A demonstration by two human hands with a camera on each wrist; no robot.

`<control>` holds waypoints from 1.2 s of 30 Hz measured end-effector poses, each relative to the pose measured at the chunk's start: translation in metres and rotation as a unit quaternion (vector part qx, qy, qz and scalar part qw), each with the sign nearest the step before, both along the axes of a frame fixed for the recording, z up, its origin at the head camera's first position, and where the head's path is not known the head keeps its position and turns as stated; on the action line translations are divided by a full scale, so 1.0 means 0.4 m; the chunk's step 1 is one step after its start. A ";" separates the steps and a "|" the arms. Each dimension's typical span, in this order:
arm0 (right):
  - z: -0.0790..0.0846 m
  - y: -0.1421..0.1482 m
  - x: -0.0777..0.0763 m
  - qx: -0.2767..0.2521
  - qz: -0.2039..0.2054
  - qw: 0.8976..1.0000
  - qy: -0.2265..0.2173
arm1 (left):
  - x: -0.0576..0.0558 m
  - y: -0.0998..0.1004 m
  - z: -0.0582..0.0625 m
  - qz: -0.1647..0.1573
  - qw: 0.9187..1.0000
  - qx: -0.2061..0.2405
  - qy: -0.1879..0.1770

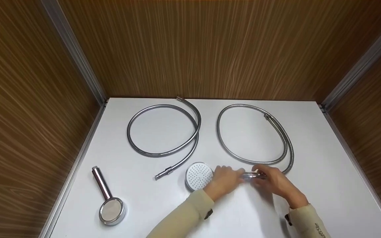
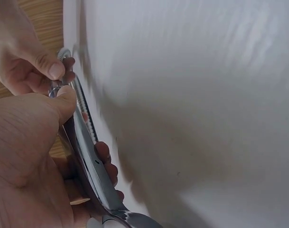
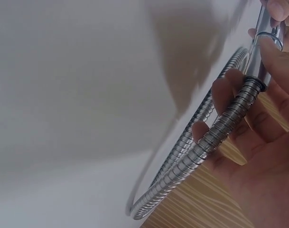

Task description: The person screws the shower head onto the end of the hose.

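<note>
My left hand grips the handle of a chrome shower head, whose white dotted spray face is turned up. In the left wrist view the fingers wrap the chrome handle and the thumb lies near its end. My right hand pinches the smooth metal fitting of a ribbed metal shower hose. That fitting lies in line with the handle end, right against it, with the fingertips of both hands close together there. Behind the right hand the hose loops over the white table.
A second shower head with a chrome handle lies at the front left of the white table. Another metal hose is coiled at the back left. Wood-grain panels rise behind and at both sides.
</note>
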State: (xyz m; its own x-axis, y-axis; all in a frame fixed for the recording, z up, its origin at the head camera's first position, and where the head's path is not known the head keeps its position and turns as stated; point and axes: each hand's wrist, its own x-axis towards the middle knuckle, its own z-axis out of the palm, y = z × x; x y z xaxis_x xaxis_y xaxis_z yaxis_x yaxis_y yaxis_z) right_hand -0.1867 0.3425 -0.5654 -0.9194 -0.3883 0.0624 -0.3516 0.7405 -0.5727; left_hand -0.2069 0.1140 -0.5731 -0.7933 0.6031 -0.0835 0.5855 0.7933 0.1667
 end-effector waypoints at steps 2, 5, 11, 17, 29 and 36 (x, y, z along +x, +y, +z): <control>-0.001 -0.002 0.000 0.004 -0.005 1.000 -0.006 | 0.000 0.000 -0.002 0.000 1.000 0.001 -0.002; -0.004 -0.003 -0.001 0.009 -0.005 1.000 0.000 | 0.000 0.001 -0.004 -0.001 1.000 0.001 -0.005; -0.003 -0.004 0.001 0.011 -0.001 1.000 0.012 | -0.001 0.001 -0.007 0.005 1.000 -0.001 -0.009; -0.004 -0.003 0.004 0.005 -0.003 1.000 0.000 | 0.003 -0.002 -0.008 0.005 1.000 0.004 0.002; 0.008 -0.001 0.005 0.008 0.008 1.000 0.006 | 0.003 0.000 -0.005 0.005 1.000 0.007 -0.020; 0.014 0.000 0.003 0.008 0.013 1.000 0.002 | 0.002 -0.002 -0.004 0.002 1.000 0.007 -0.008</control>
